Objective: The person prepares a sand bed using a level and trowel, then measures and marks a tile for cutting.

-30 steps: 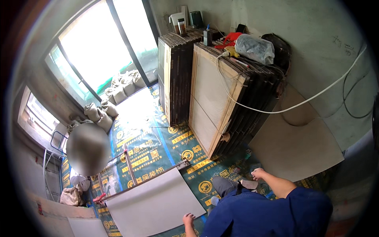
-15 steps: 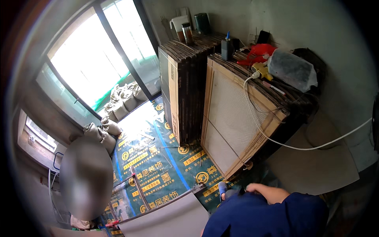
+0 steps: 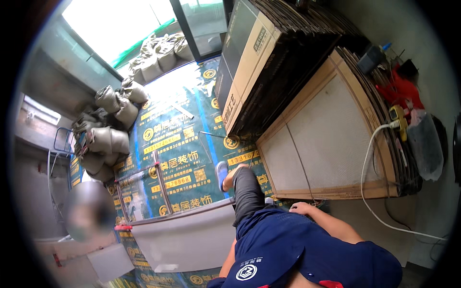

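Observation:
My right hand (image 3: 301,208) hangs beside my hip near the lower edge of a strapped stack of large tiles (image 3: 317,139). Its fingers are loosely bent, with nothing visible in them. Part of my left forearm (image 3: 228,261) shows past my dark blue shirt; the left hand itself is hidden. To my left is a large pale grey slab (image 3: 180,240), its far edge against a metal frame with crossbars (image 3: 163,182). A red clamp (image 3: 123,227) sits at the frame's left end. My foot in a blue slipper (image 3: 222,176) is on the printed green floor sheet.
Another boxed stack (image 3: 249,67) stands beyond the tiles. A white cable (image 3: 367,165) droops from a yellow socket block (image 3: 398,122). Filled sacks (image 3: 108,141) are heaped on the left, with more by the window. A blurred form (image 3: 90,211) is near the slab's left end.
My view has tilted down and closer to the floor sheet. My slippered foot and leg now show further forward. More of the slab and sacks is visible.

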### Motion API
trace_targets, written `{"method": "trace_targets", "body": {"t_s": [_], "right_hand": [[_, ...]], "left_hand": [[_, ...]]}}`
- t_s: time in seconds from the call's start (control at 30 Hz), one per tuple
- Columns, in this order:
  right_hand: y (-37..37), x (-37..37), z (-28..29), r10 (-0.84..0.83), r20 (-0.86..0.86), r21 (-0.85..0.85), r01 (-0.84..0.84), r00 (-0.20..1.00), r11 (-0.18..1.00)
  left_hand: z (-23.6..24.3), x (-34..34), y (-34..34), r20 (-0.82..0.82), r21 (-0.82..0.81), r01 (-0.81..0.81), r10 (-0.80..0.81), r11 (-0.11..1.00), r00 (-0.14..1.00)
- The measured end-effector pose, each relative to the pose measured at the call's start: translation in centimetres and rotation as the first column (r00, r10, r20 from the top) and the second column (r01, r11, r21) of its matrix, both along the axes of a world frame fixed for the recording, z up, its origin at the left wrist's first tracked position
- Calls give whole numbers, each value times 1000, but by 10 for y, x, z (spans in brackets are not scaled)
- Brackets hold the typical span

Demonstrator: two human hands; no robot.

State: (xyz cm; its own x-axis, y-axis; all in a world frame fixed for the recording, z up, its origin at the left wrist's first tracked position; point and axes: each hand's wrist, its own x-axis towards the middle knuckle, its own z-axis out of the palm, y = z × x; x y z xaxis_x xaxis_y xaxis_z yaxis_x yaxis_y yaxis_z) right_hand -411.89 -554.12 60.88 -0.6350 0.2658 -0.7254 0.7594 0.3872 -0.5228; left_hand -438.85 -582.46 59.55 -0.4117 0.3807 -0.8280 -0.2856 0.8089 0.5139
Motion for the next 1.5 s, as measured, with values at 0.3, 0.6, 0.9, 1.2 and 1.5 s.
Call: {"method": "trace_targets", "body": {"t_s": [0.3, 0.6, 0.9, 1.2, 1.5], "right_hand": [[113, -117, 25, -688, 139, 150, 672, 712, 726], [222, -214, 225, -832, -491, 130, 966, 259, 225], [295, -177, 454, -330, -944, 128, 950, 28, -284], [387, -97, 502, -241, -961, 220, 906, 137, -362], [419, -80, 508, -156, -890, 449, 885, 429, -123]], "left_hand": [[-39, -230, 239, -19, 196, 320, -323, 927, 946], [-18, -314, 355, -10, 272, 778, -807, 566, 590], [49, -485, 483, -312, 622, 574, -504, 533, 806], [331, -248, 629, -738, 608, 754, -529, -250, 419], [422, -14, 721, -874, 470, 757, -120, -454, 470]]}}
